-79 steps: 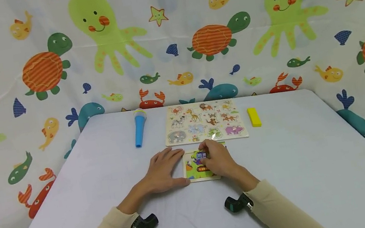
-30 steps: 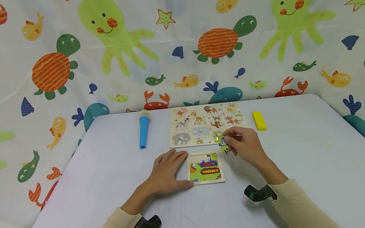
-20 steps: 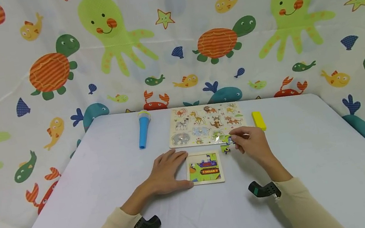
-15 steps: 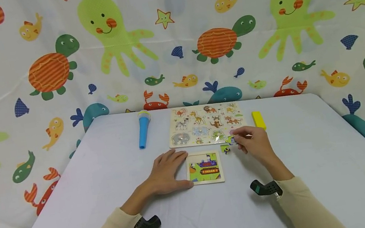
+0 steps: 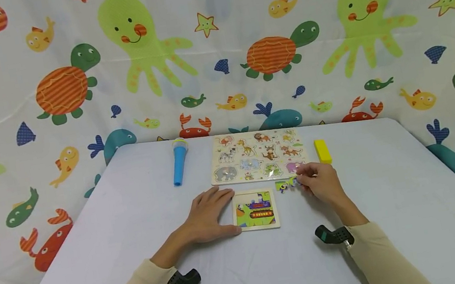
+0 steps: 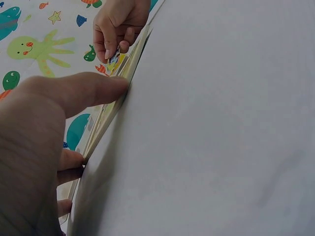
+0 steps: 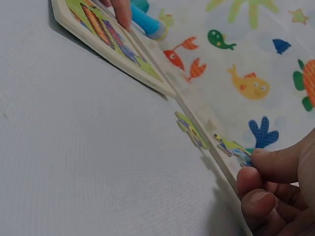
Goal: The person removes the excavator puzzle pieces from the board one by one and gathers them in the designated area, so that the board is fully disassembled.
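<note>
My left hand point(image 5: 208, 217) lies with fingers extended at the left side of a small wooden jigsaw puzzle point(image 5: 252, 191), thumb at its near corner. The puzzle shows a purple and orange tracked vehicle on green, with a bare gap in its upper part. Between thumb and fingertips my right hand point(image 5: 323, 185) pinches a small green and blue jigsaw piece point(image 7: 236, 147), held low to the right of the puzzle. Another jigsaw piece point(image 5: 281, 186), green with purple and yellow, lies on the table beside it. Part of the held piece is hidden by the fingers.
A wooden animal peg board point(image 5: 256, 155) lies just behind the small puzzle. To its left is a blue toy microphone point(image 5: 179, 162), to its right a yellow block point(image 5: 323, 151). A sea-animal curtain point(image 5: 198, 67) hangs behind the white table point(image 5: 248, 273).
My right hand has moved from over the puzzle to its right, bringing a jigsaw piece along, then slightly nearer the table front. The left hand has stayed at the puzzle's edge.
</note>
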### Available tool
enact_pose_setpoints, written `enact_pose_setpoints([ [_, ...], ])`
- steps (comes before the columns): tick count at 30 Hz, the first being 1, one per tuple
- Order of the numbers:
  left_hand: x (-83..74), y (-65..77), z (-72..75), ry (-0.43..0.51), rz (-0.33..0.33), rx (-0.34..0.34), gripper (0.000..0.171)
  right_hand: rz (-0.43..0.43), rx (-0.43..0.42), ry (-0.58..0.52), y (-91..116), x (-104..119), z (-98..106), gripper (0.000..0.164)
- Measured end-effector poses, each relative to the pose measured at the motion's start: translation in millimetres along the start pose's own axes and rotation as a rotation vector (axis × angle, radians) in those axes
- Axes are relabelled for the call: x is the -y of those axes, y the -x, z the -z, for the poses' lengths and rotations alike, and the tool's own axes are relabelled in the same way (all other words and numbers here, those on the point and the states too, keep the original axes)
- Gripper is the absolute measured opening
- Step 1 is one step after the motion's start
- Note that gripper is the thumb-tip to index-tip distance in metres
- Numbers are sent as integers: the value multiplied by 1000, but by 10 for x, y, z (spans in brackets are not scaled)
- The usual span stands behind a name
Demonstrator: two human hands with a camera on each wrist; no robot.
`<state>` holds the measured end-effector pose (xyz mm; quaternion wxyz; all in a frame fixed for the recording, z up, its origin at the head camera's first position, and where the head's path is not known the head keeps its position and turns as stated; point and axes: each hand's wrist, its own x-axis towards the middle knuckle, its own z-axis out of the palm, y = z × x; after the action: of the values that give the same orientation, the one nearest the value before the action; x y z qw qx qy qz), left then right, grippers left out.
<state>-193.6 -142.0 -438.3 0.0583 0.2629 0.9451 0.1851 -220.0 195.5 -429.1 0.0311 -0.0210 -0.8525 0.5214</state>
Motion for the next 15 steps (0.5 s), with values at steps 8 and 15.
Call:
enact_pose_setpoints([
  [8, -6, 7, 8, 6, -1, 3, 96, -43, -8, 39, -28, -67, -18, 14],
  [15, -1, -5, 8, 2, -5, 5, 96, -16, -34, 119, -42, -107, -52, 13],
])
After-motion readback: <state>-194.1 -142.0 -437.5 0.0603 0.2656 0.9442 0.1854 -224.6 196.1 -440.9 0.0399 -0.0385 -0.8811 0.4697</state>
